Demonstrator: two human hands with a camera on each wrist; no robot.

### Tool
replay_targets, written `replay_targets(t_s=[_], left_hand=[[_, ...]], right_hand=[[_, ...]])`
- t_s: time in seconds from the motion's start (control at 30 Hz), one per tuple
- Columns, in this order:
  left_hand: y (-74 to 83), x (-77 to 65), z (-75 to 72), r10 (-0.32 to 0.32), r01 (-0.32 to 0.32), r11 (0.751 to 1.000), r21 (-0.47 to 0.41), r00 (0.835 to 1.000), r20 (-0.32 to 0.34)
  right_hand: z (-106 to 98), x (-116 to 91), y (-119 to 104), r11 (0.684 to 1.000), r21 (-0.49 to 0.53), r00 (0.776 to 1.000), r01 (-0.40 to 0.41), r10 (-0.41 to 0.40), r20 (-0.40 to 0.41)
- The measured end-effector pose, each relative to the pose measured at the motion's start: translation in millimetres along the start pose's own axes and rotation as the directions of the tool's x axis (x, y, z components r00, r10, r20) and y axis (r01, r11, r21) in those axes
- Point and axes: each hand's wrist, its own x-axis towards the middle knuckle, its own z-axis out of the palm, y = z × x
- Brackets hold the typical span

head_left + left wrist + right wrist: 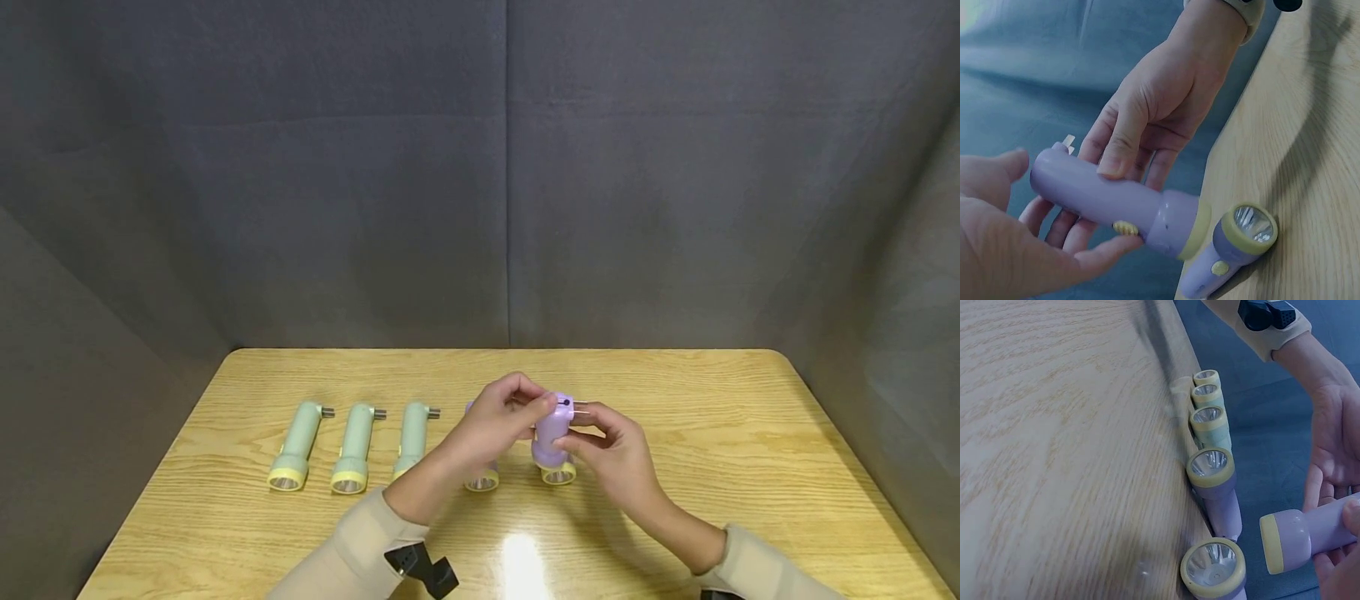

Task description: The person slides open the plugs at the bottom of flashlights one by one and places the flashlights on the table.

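Observation:
Both hands hold a purple flashlight (552, 433) above the table, its two metal prongs sticking out at the tail end toward the right hand. The left hand (495, 422) has its thumb at the tail, by a small dark spot. The right hand (621, 458) presses its thumb against the barrel while its other fingers reach around behind. In the left wrist view the yellow switch (1125, 228) and yellow-rimmed head of the held flashlight show. Another purple flashlight (1247, 231) lies on the table just beneath it. A second purple one (482, 481) is mostly hidden behind the left hand.
Three green flashlights with yellow rims, the left one (298, 442), middle one (354, 442) and right one (413, 429), lie in a row, heads toward the person. The wooden table (660, 550) is backed by a dark grey curtain (360, 208).

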Motion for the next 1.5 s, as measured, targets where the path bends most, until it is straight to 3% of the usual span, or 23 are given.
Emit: replay_targets(t_s=[0.2, 0.4, 0.53, 0.97, 1.5], left_hand=[[-1.3, 0.4, -5.7, 0.062, -0.065, 0.997, 0.047, 0.995, 0.074], [-3.9, 1.5, -10.9, 0.156, -0.168, 0.977, 0.128, 0.983, 0.098], [-5.0, 2.5, -12.7, 0.185, -0.200, 0.968, 0.149, 0.977, 0.108], [-11.5, 2.4, -14.8, 0.223, -0.238, 0.958, 0.158, 0.969, 0.109], [-16.0, 2.1, -10.6, 0.192, -0.198, 0.974, 0.107, 0.979, 0.067]], right_hand=[[-2.7, 1.5, -2.1, 1.000, -0.011, 1.000, 0.007, -0.008, -0.016], [-3.7, 2.2, -4.4, 0.999, -0.031, 0.999, -0.017, 0.016, -0.038], [-4.2, 2.7, -6.1, 0.998, -0.050, 0.999, -0.028, 0.026, -0.040], [-4.1, 2.9, -6.9, 0.997, -0.063, 0.999, -0.046, 0.044, -0.030], [-4.6, 2.5, -6.6, 0.996, -0.058, 0.997, -0.070, 0.069, -0.027]])
